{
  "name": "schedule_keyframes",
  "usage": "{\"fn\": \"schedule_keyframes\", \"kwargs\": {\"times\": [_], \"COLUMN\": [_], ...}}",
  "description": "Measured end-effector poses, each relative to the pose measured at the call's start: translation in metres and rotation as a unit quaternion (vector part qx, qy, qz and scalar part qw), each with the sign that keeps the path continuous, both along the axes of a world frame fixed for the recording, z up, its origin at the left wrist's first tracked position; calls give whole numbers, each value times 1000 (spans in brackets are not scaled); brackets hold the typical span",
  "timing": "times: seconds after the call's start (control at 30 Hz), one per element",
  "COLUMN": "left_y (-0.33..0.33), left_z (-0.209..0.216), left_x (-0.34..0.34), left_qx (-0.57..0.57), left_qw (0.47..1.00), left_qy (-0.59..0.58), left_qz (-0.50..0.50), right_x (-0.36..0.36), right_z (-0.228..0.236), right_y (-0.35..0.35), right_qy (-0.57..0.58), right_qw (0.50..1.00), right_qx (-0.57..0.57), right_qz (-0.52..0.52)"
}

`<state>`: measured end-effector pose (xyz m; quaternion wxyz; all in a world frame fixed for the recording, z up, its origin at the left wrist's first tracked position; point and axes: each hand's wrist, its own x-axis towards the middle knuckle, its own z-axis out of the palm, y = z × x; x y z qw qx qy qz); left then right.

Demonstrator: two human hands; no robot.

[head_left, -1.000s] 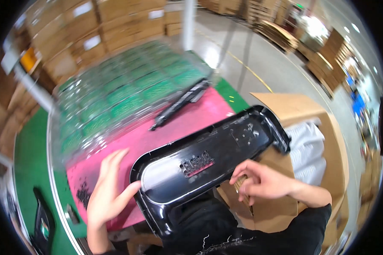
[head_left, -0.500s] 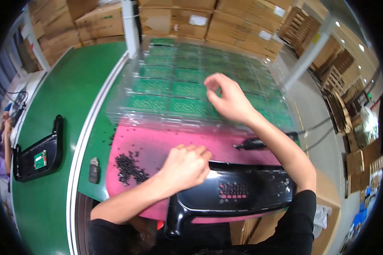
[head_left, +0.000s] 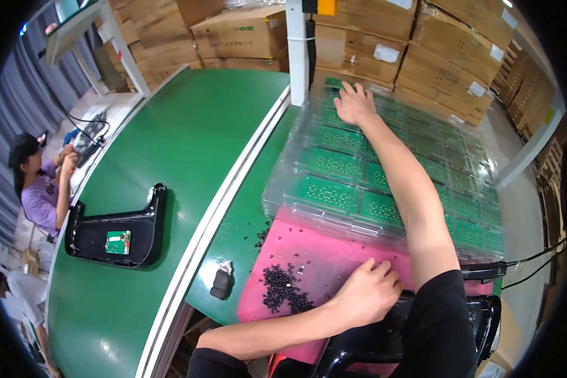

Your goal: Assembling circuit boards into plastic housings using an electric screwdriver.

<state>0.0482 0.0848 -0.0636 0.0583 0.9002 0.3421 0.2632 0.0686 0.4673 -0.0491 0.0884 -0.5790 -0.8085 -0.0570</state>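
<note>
My right hand (head_left: 356,106) reaches to the far left corner of a stack of clear plastic trays (head_left: 343,222). Its fingers are spread and touch or hover over a green circuit board (head_left: 331,82) there; the fingertips are partly hidden. Several more green boards fill the tray compartments. My left hand (head_left: 370,295) rests with curled fingers at the far edge of a glossy black plastic housing (head_left: 362,343); what it holds, if anything, is hidden. My right arm covers much of the housing. Left of that hand, a heap of small black screws (head_left: 282,287) lies on the pink mat (head_left: 324,242).
A black corded power screwdriver (head_left: 484,271) lies at the right. A small dark object (head_left: 221,283) sits left of the mat. On the green conveyor (head_left: 220,126) is another black housing (head_left: 150,247) holding a board (head_left: 118,242). A white post (head_left: 298,57) stands beyond; a co-worker (head_left: 41,189) is far left.
My right hand has moved from above the middle of the trays to their far left corner, its fingers opening out. The view has turned left. My left hand stays by the housing's far edge.
</note>
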Motion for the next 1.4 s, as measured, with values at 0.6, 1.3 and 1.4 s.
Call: {"fn": "schedule_keyframes", "kwargs": {"times": [0.6, 1.3, 1.4], "left_y": [-10, -53, -50], "left_z": [30, 39, 39], "left_x": [-8, -1, 0], "left_qx": [-75, -487, -462], "left_qw": [888, 815, 849], "left_qy": [-453, -69, -106], "left_qz": [37, -305, -232], "right_x": [183, 233, 243], "right_z": [82, 23, 19], "right_y": [-390, -556, -556], "right_qy": [679, 512, 537], "right_qw": [643, 852, 830], "right_qx": [-260, -109, -140], "right_qz": [240, -5, -51]}}
